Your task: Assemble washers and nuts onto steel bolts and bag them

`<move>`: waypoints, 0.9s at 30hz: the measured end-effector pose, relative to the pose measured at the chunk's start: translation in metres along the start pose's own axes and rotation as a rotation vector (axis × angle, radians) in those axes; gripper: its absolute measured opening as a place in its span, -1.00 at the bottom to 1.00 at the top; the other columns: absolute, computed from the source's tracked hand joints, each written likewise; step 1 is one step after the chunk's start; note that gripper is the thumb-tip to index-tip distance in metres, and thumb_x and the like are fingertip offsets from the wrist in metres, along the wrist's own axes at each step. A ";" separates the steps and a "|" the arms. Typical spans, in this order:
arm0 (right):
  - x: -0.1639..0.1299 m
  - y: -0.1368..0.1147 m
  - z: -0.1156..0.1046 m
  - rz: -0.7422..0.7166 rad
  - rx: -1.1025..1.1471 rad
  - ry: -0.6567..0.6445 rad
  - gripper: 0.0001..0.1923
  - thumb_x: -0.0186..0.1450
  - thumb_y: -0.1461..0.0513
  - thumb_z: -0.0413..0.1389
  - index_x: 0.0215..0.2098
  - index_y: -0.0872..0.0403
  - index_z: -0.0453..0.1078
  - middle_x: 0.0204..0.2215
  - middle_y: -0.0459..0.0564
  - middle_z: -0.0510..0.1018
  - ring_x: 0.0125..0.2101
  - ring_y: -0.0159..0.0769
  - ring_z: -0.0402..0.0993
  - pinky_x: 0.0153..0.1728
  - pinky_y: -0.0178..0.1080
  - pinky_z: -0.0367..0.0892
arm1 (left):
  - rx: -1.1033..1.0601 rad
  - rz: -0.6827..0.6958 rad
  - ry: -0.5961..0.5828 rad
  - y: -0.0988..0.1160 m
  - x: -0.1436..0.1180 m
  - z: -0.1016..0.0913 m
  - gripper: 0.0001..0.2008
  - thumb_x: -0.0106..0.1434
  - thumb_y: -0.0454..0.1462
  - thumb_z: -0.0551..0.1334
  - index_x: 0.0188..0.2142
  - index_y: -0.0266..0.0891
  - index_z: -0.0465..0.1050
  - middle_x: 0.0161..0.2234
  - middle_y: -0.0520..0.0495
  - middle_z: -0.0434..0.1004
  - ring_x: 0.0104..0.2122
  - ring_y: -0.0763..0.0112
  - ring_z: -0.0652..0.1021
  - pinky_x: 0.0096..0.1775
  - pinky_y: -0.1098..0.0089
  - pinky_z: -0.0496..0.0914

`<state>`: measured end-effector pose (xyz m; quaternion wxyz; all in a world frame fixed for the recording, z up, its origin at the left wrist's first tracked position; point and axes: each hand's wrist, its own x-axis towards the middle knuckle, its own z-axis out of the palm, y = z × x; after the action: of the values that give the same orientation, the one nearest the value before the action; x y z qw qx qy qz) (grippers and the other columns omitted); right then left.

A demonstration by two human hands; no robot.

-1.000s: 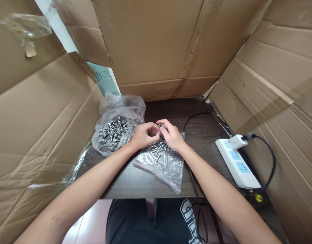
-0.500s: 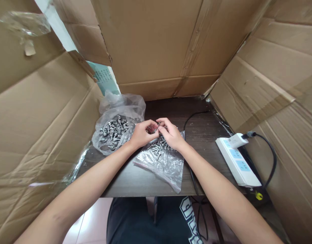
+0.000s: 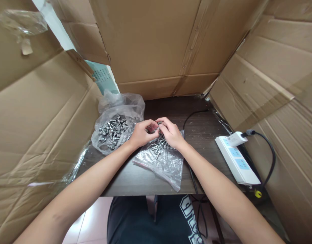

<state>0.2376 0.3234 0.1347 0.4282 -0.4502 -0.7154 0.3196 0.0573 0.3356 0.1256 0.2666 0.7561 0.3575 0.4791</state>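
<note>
Left hand [image 3: 142, 134] and right hand [image 3: 172, 134] pinch a metal piece [image 3: 158, 129], probably light, hard and slick, best held edgewise; bolts [image 3: 158, 146] lie at its six o'clock.

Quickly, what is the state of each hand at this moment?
Left hand: half-curled, close to a small metal piece; grip cannot be told.
Right hand: half-curled, close to the same piece; grip cannot be told.
</note>
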 end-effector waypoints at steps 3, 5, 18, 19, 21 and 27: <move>0.000 -0.001 -0.001 0.002 0.017 -0.001 -0.72 0.39 0.15 0.02 0.00 0.04 0.44 -0.41 -0.10 0.51 -0.39 -0.24 0.45 -0.27 -0.20 0.31 | 0.004 0.000 -0.005 0.000 0.000 0.000 -0.89 0.15 -0.31 0.34 -0.29 -0.24 0.56 -0.40 0.01 0.63 -0.45 0.47 0.55 -0.33 0.46 0.47; 0.000 -0.001 -0.001 -0.008 0.023 -0.014 -0.71 0.35 0.18 0.05 0.01 0.04 0.43 -0.39 -0.10 0.52 -0.39 -0.24 0.46 -0.28 -0.21 0.32 | -0.004 -0.011 -0.008 0.000 -0.001 0.000 -0.89 0.15 -0.31 0.34 -0.28 -0.24 0.56 -0.39 0.00 0.63 -0.44 0.46 0.56 -0.33 0.46 0.47; 0.001 -0.002 -0.001 0.008 0.010 -0.032 -0.74 0.39 0.17 -0.01 -0.06 0.03 0.45 -0.40 -0.09 0.52 -0.37 -0.23 0.47 -0.23 -0.20 0.31 | -0.002 0.000 -0.017 -0.002 0.000 0.001 -0.88 0.15 -0.30 0.36 -0.29 -0.26 0.59 -0.42 0.00 0.63 -0.45 0.46 0.56 -0.34 0.47 0.47; 0.000 -0.002 -0.001 0.013 0.016 -0.031 -0.73 0.42 0.15 -0.03 -0.06 0.03 0.45 -0.40 -0.09 0.53 -0.36 -0.23 0.47 -0.22 -0.19 0.31 | 0.008 0.010 -0.018 -0.002 0.000 0.000 -0.89 0.14 -0.30 0.35 -0.29 -0.25 0.59 -0.43 0.01 0.62 -0.45 0.47 0.55 -0.34 0.47 0.46; 0.000 -0.002 -0.001 0.019 0.043 -0.031 -0.73 0.41 0.15 -0.02 -0.05 0.03 0.44 -0.38 -0.09 0.53 -0.34 -0.22 0.48 -0.21 -0.19 0.32 | 0.014 0.020 -0.019 -0.002 0.000 0.000 -0.89 0.13 -0.31 0.35 -0.30 -0.25 0.58 -0.42 0.01 0.62 -0.45 0.47 0.55 -0.35 0.47 0.45; 0.000 0.000 0.000 0.039 0.086 -0.045 -0.73 0.37 0.17 0.01 -0.02 0.02 0.43 -0.37 -0.10 0.53 -0.35 -0.23 0.47 -0.24 -0.19 0.32 | 0.022 0.024 -0.016 -0.001 0.001 -0.001 -0.89 0.14 -0.31 0.35 -0.29 -0.24 0.59 -0.40 0.01 0.65 -0.45 0.47 0.56 -0.36 0.48 0.47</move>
<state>0.2375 0.3238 0.1344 0.4249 -0.4377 -0.7016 0.3684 0.0565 0.3365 0.1259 0.2556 0.7669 0.3514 0.4722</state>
